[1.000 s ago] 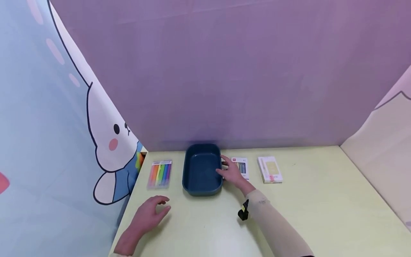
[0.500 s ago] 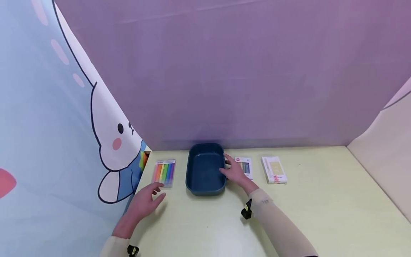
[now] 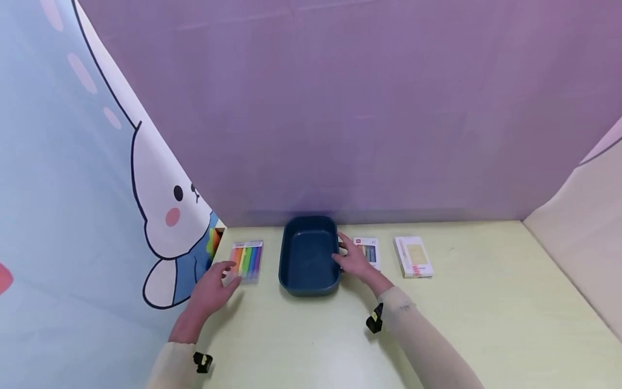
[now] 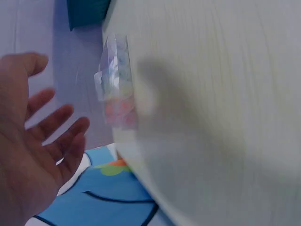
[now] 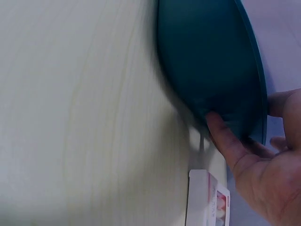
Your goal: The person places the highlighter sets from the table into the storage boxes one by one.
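Both spread, my left hand (image 3: 210, 292) hovers by the lower-left pens (image 3: 249, 260) and my right hand (image 3: 356, 263) touches the lower-centre bin (image 3: 309, 265).

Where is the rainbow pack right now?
In the head view, the rainbow pack lies on the table, left of the blue tray and close to the left hand.
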The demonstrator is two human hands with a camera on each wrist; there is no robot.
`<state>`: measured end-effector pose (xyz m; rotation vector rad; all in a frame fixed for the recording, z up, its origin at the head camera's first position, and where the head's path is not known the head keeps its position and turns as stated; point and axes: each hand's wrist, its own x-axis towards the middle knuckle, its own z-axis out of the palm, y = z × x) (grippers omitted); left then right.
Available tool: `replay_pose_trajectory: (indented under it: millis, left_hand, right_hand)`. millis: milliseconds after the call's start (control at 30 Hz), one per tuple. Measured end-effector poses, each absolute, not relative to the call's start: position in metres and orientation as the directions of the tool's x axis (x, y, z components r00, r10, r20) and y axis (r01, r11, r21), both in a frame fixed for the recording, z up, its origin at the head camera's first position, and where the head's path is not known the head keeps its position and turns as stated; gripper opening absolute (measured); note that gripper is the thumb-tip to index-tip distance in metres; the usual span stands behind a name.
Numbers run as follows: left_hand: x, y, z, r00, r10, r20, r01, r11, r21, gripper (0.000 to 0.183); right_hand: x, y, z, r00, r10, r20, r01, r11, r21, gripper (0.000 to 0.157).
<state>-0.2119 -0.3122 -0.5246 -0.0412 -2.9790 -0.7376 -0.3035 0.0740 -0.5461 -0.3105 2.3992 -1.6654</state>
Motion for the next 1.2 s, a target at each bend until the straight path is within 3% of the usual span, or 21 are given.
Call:
replay_pose_trajectory:
  millis: [133, 267, 467, 633, 1200]
  left_hand:
    - [-0.215, -0.314, -0.534, -0.991, -0.083, 0.102, -0.022, 0.870, 0.493, 0.058]
    - [-0.219, -0.314, -0.543, -0.985, -0.119, 0.126, -0.040, 0.864, 0.502, 0.059]
    - [-0.227, -0.313, -0.558, -0.983, -0.175, 0.053, -0.124, 0.852, 0.509, 0.065]
    - [-0.236, -0.313, -0.569, -0.981, -0.191, -0.033, -0.182, 0.852, 0.491, 0.073]
    - [-0.276, -0.299, -0.562, -0.976, -0.197, -0.095, -0.219, 0.885, 0.411, 0.105]
  right_hand:
    - [-0.302, 0.071, -0.551, -0.943, -0.329, -0.049, -0.072, 0.347, -0.935, 0.064]
    - [-0.299, 0.069, -0.554, -0.958, -0.285, -0.022, -0.081, 0.345, -0.935, 0.061]
    - [-0.298, 0.068, -0.561, -0.970, -0.243, 0.020, -0.113, 0.378, -0.919, 0.057]
    - [-0.295, 0.072, -0.565, -0.973, -0.230, 0.009, -0.102, 0.395, -0.913, 0.056]
    - [-0.302, 0.073, -0.556, -0.972, -0.235, -0.002, -0.093, 0.395, -0.914, 0.057]
